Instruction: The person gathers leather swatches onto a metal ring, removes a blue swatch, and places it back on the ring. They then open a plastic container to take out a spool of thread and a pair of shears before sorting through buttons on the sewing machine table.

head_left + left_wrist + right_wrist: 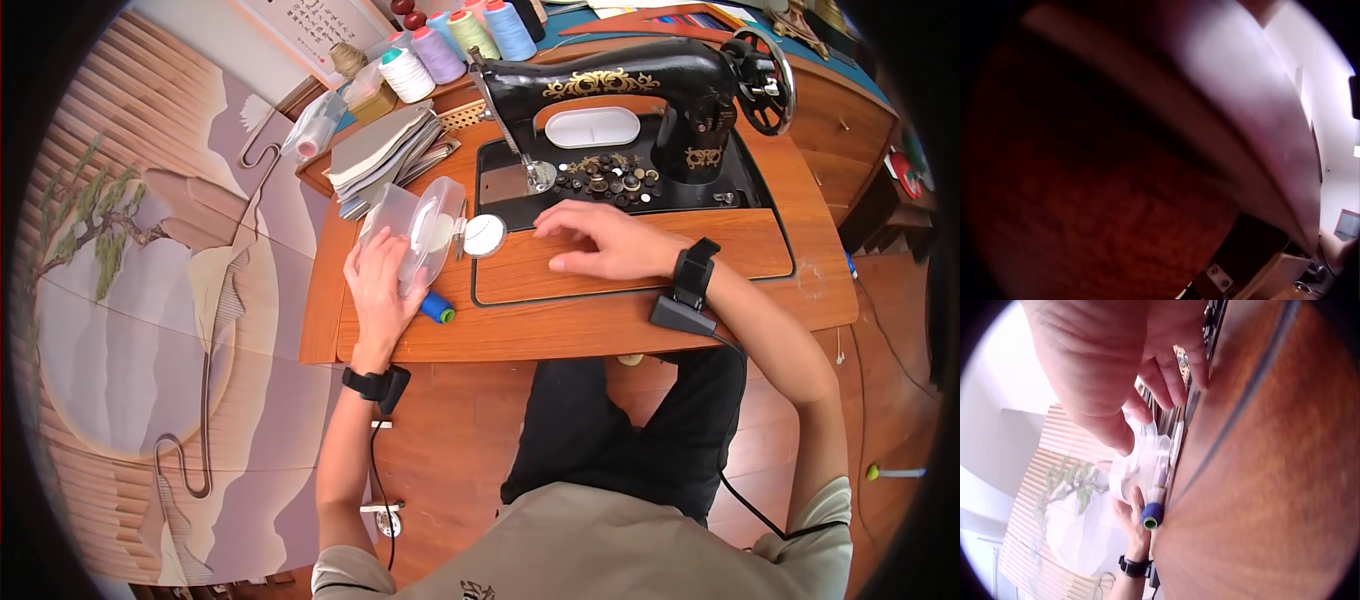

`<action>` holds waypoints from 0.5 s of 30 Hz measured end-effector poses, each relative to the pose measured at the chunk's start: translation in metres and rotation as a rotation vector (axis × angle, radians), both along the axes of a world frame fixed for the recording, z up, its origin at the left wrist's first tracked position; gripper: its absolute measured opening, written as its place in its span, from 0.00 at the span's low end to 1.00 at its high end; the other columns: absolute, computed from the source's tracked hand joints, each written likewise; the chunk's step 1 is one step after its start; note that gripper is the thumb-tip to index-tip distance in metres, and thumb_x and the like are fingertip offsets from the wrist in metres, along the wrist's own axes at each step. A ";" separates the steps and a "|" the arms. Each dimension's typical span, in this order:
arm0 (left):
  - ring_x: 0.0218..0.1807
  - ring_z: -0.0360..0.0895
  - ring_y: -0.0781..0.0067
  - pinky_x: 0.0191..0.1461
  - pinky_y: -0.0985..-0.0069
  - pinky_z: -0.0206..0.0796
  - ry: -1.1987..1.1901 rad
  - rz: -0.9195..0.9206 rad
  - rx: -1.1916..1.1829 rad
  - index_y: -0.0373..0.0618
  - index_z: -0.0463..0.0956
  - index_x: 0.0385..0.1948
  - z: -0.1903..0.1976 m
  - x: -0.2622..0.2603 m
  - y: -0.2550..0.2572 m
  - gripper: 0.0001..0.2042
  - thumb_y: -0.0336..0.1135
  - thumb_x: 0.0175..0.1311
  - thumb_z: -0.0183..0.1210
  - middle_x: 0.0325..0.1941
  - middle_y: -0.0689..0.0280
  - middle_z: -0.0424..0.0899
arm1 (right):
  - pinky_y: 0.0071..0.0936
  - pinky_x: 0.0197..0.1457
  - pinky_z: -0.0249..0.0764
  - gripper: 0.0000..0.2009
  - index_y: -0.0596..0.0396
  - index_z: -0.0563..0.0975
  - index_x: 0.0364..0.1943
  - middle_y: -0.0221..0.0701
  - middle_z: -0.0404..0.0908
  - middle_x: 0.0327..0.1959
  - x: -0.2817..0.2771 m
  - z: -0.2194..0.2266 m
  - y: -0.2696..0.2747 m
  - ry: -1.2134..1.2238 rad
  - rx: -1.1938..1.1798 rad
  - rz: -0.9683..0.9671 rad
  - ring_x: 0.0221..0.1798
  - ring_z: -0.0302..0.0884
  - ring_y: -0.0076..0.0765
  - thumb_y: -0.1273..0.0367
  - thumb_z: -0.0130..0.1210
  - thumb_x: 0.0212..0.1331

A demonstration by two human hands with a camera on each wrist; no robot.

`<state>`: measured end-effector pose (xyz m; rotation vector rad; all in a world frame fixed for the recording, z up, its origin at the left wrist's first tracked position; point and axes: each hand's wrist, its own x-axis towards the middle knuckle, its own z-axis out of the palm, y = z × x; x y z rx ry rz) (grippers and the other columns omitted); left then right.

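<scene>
A clear plastic box (437,222) with its lid tipped up stands at the table's left side. My left hand (378,290) holds it from the left, fingers on one face and thumb near the front. Right of the box lies a round white disc (486,236), and a blue thread spool (437,307) lies in front. Over the wooden tabletop is my right hand (610,240), fingers loosely bent and holding nothing, pointing toward the disc. Beyond it, several dark and light buttons (628,182) are spread on the sewing machine's bed. The left wrist view is mostly dark and blurred.
A black sewing machine (620,85) stands behind the buttons, with a white oval tray (592,128) beyond its arm. Stacked fabric swatches (385,150) lie behind the box. Several thread cones (437,55) line the back left. A folding screen (150,300) stands at left.
</scene>
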<state>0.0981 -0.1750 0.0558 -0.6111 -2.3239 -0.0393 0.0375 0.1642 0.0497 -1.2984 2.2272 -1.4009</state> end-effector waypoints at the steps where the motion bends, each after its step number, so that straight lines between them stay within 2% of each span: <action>1: 0.63 0.71 0.59 0.69 0.56 0.48 0.021 0.031 0.021 0.44 0.75 0.47 -0.003 0.001 0.004 0.20 0.33 0.50 0.64 0.48 0.63 0.79 | 0.36 0.60 0.70 0.20 0.57 0.73 0.52 0.41 0.70 0.57 0.006 0.000 -0.005 0.148 0.015 -0.015 0.58 0.70 0.42 0.61 0.59 0.60; 2: 0.63 0.71 0.59 0.70 0.56 0.46 0.040 0.063 0.042 0.45 0.74 0.48 -0.006 0.002 0.008 0.20 0.32 0.50 0.63 0.48 0.63 0.80 | 0.39 0.64 0.66 0.20 0.56 0.73 0.52 0.41 0.69 0.59 0.012 0.000 -0.010 0.293 0.030 -0.030 0.62 0.67 0.46 0.61 0.60 0.59; 3: 0.64 0.69 0.61 0.71 0.57 0.44 0.027 0.087 0.050 0.45 0.74 0.48 -0.007 0.003 0.011 0.20 0.32 0.51 0.63 0.49 0.64 0.79 | 0.39 0.64 0.66 0.20 0.56 0.73 0.52 0.41 0.69 0.59 0.016 0.001 -0.016 0.291 0.032 -0.021 0.62 0.67 0.46 0.61 0.60 0.59; 5: 0.64 0.69 0.61 0.70 0.57 0.44 0.036 0.105 0.060 0.45 0.74 0.49 -0.008 0.000 0.017 0.20 0.32 0.51 0.63 0.50 0.64 0.79 | 0.41 0.70 0.58 0.20 0.54 0.74 0.52 0.42 0.67 0.62 0.025 0.008 -0.032 0.452 0.034 0.088 0.66 0.63 0.49 0.59 0.59 0.59; 6: 0.65 0.69 0.62 0.70 0.57 0.44 0.047 0.112 0.065 0.46 0.73 0.49 -0.008 0.000 0.018 0.20 0.31 0.52 0.63 0.51 0.64 0.78 | 0.41 0.70 0.58 0.20 0.54 0.74 0.52 0.42 0.67 0.62 0.030 0.009 -0.043 0.449 0.032 0.091 0.66 0.63 0.49 0.59 0.59 0.59; 8: 0.64 0.69 0.61 0.70 0.56 0.44 0.050 0.120 0.051 0.44 0.73 0.49 -0.009 -0.001 0.017 0.20 0.32 0.52 0.63 0.51 0.64 0.78 | 0.46 0.70 0.57 0.20 0.53 0.76 0.50 0.43 0.64 0.65 0.039 0.010 -0.065 0.619 0.072 0.231 0.67 0.61 0.48 0.58 0.59 0.59; 10: 0.64 0.69 0.61 0.70 0.55 0.45 0.053 0.127 0.033 0.43 0.74 0.48 -0.010 -0.002 0.014 0.20 0.33 0.52 0.64 0.51 0.63 0.78 | 0.49 0.69 0.57 0.19 0.53 0.77 0.49 0.43 0.63 0.66 0.045 -0.001 -0.087 0.660 0.046 0.232 0.68 0.59 0.48 0.57 0.58 0.59; 12: 0.64 0.69 0.60 0.69 0.56 0.45 0.076 0.114 0.127 0.43 0.73 0.48 -0.011 -0.001 0.011 0.19 0.32 0.53 0.62 0.51 0.63 0.78 | 0.51 0.69 0.57 0.18 0.53 0.78 0.48 0.42 0.62 0.66 0.046 -0.008 -0.099 0.701 0.024 0.230 0.69 0.57 0.48 0.56 0.57 0.60; 14: 0.64 0.69 0.59 0.69 0.56 0.45 0.088 0.131 0.175 0.42 0.73 0.49 -0.012 -0.001 0.009 0.18 0.31 0.54 0.61 0.52 0.62 0.78 | 0.53 0.72 0.52 0.18 0.53 0.78 0.50 0.42 0.60 0.69 0.046 -0.006 -0.104 0.580 0.241 0.246 0.72 0.52 0.51 0.57 0.55 0.62; 15: 0.64 0.69 0.58 0.69 0.56 0.46 0.101 0.150 0.227 0.41 0.73 0.49 -0.012 -0.001 0.007 0.18 0.30 0.55 0.60 0.52 0.60 0.78 | 0.49 0.70 0.55 0.17 0.54 0.78 0.49 0.40 0.61 0.68 0.044 -0.009 -0.106 0.575 0.234 0.230 0.69 0.58 0.49 0.58 0.54 0.63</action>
